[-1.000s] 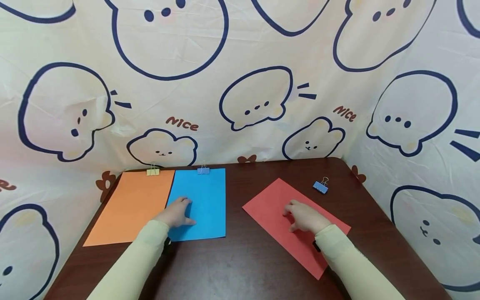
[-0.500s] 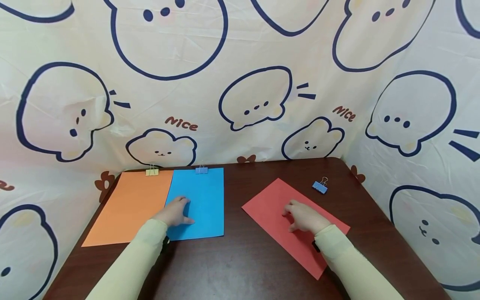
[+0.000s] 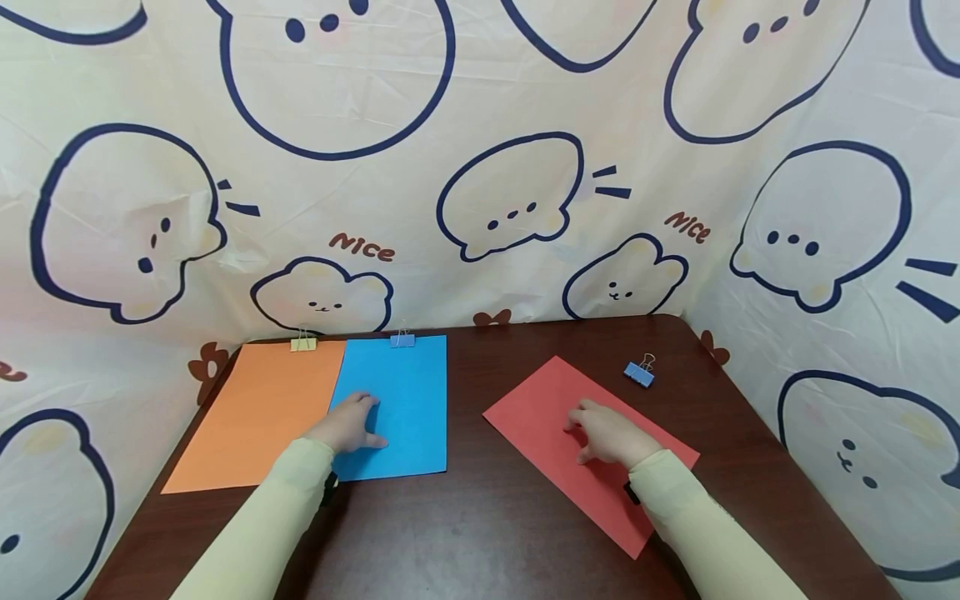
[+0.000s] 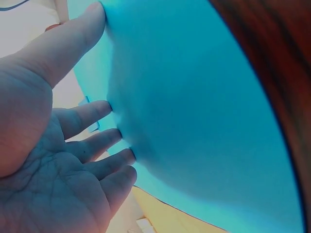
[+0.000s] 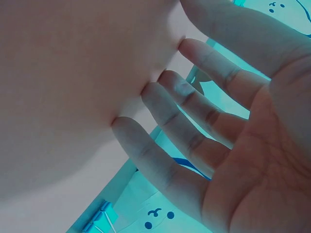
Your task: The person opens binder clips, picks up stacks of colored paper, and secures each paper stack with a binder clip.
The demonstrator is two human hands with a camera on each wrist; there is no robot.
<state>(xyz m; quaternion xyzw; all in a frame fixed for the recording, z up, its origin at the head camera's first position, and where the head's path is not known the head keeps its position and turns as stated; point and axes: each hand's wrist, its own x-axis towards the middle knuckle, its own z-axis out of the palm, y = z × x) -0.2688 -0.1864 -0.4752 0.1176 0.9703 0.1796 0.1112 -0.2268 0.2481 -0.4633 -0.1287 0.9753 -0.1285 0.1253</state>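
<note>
Head view: your left hand (image 3: 348, 427) is on the near half of the blue sheet (image 3: 412, 383), fingers and thumb spread well apart, gripping nothing. Your right hand (image 3: 611, 433) is in the same pose over the middle of the red sheet (image 3: 551, 408), which lies at an angle on the right side of the dark wood table (image 3: 465, 533). Orange sheet (image 3: 247, 417) sits left of the blue one, edges meeting; can't tell if they overlap. Yellow clip (image 3: 303, 344) is on the far edge of the orange sheet, blue clip (image 3: 402, 341) on the far edge of the blue sheet. Loose clip (image 3: 639, 374), also blue, lies on the table far right, apart from the red sheet. Patterned cloth (image 3: 510, 192) hangs on the far, left and right sides.

Left wrist view: your thumb and fingertips touch the blue sheet, palm clear of it, digits fairly straight. Nothing pinched. Table shows along the right.

Right wrist view: your four fingertips press on the red sheet, washed out pinkish here. Fingers long and slightly bent, palm off the paper, no hold on it. Thumb tip is cut off at the top. Loose clip shows beyond the sheet's edge, bottom left.
</note>
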